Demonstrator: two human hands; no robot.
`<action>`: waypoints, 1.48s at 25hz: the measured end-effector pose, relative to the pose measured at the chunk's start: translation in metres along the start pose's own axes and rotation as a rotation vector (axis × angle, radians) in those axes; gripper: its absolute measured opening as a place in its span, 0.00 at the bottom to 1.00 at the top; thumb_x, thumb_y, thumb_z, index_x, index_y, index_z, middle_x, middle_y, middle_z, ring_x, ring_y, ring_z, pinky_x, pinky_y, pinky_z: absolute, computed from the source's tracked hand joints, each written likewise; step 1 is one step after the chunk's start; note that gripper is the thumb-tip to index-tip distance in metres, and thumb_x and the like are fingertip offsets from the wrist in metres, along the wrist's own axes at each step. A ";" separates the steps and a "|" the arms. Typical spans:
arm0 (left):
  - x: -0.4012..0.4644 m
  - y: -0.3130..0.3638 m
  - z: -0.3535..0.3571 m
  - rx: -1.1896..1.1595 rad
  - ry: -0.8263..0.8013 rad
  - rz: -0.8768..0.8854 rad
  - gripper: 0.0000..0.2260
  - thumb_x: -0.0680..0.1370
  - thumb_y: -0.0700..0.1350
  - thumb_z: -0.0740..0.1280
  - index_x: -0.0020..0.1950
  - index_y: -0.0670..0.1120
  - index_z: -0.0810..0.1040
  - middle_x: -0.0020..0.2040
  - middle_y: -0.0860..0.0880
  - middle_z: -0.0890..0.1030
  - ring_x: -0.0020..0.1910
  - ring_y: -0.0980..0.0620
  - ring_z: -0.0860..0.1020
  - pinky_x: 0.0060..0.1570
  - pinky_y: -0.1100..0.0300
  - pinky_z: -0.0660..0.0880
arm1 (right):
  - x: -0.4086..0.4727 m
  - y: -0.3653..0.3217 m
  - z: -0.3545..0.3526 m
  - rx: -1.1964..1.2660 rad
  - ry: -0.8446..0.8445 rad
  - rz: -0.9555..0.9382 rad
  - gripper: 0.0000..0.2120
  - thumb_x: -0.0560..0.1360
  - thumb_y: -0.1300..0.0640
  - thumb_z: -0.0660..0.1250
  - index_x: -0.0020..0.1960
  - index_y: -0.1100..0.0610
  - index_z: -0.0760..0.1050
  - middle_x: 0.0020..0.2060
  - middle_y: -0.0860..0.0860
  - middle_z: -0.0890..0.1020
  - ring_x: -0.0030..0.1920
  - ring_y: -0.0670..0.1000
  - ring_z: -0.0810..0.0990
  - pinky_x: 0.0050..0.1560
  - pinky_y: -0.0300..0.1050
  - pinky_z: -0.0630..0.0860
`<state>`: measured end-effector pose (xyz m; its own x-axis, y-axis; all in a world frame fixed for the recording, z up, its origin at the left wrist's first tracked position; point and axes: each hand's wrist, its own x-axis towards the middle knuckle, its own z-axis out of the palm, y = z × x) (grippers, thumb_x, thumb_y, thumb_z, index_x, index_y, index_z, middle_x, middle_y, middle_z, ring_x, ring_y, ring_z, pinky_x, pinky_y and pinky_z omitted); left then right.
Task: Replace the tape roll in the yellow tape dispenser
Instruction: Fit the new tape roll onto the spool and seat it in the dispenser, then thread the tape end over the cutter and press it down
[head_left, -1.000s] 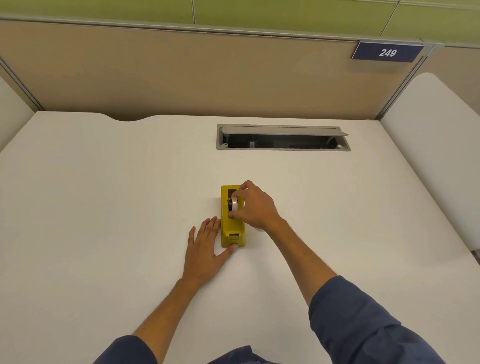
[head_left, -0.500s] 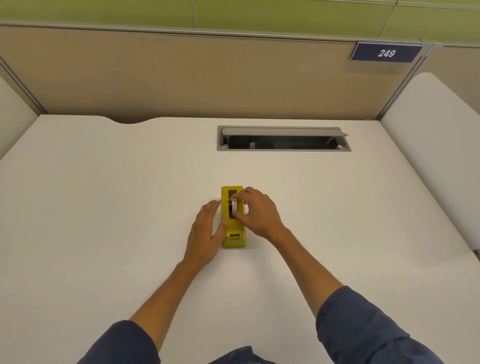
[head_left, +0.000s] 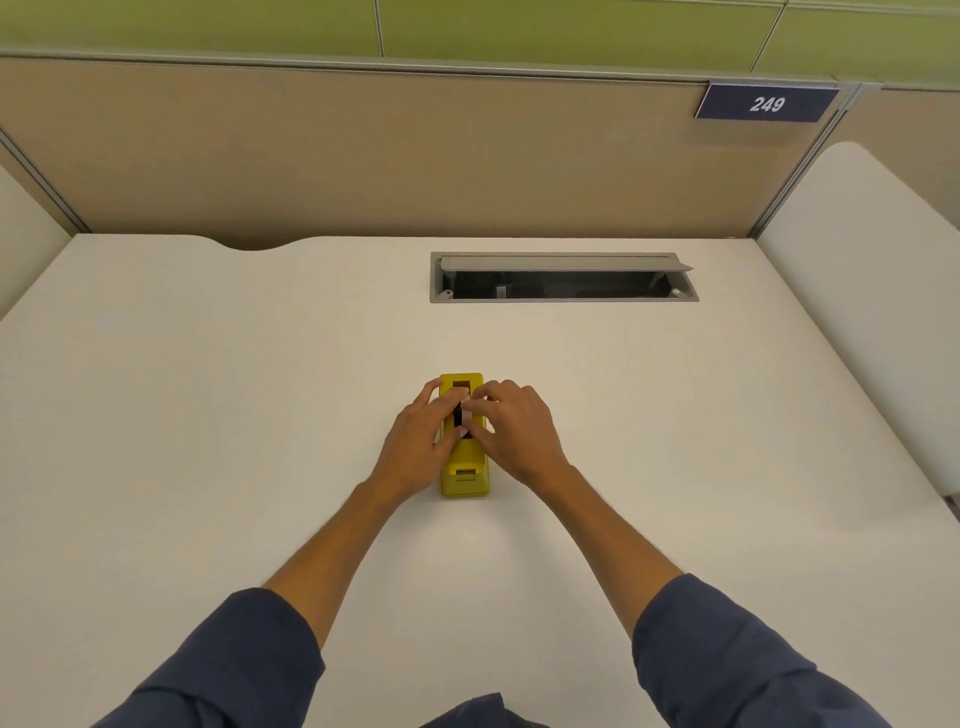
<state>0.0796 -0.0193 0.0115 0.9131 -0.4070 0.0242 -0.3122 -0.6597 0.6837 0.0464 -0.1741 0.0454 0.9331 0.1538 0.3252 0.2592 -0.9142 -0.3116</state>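
The yellow tape dispenser (head_left: 464, 479) stands on the white desk, its long axis pointing away from me. A tape roll (head_left: 464, 414), whitish with a dark core, sits in the dispenser's top slot, mostly hidden by fingers. My left hand (head_left: 420, 448) lies over the dispenser's left side, its fingers curled onto the roll. My right hand (head_left: 514, 430) comes from the right and pinches the roll with thumb and fingertips. Whether the roll is fully seated I cannot tell.
An open grey cable tray (head_left: 563, 278) is recessed in the desk beyond the dispenser. A tan partition wall (head_left: 363, 156) with a "249" sign (head_left: 766, 104) closes off the back. Another white desk (head_left: 872, 291) adjoins on the right.
My left hand rose from flat on the desk beside the dispenser onto its left side and the roll. My right hand stayed on the roll, which sits lower in the slot.
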 end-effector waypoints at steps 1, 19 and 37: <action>0.000 0.001 -0.001 0.009 -0.003 0.005 0.20 0.79 0.49 0.63 0.71 0.56 0.66 0.76 0.49 0.62 0.68 0.44 0.70 0.64 0.46 0.71 | -0.001 -0.001 0.000 -0.028 0.025 -0.024 0.04 0.71 0.58 0.74 0.46 0.57 0.84 0.44 0.54 0.84 0.43 0.58 0.80 0.39 0.50 0.73; 0.000 0.005 -0.014 0.123 -0.099 0.000 0.25 0.78 0.53 0.62 0.74 0.56 0.60 0.77 0.49 0.58 0.70 0.44 0.67 0.66 0.46 0.70 | -0.010 -0.001 0.008 -0.140 0.047 -0.105 0.05 0.70 0.63 0.74 0.39 0.59 0.78 0.36 0.53 0.81 0.34 0.56 0.77 0.32 0.46 0.70; -0.010 0.005 -0.009 0.051 -0.038 -0.005 0.22 0.80 0.45 0.60 0.74 0.55 0.61 0.77 0.51 0.60 0.71 0.47 0.67 0.64 0.50 0.70 | -0.030 -0.017 0.006 -0.043 -0.012 0.021 0.05 0.77 0.58 0.68 0.47 0.58 0.81 0.42 0.54 0.83 0.42 0.57 0.80 0.40 0.49 0.72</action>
<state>0.0712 -0.0126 0.0216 0.9043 -0.4269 -0.0075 -0.3217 -0.6928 0.6454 0.0150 -0.1612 0.0358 0.9412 0.1389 0.3079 0.2292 -0.9323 -0.2798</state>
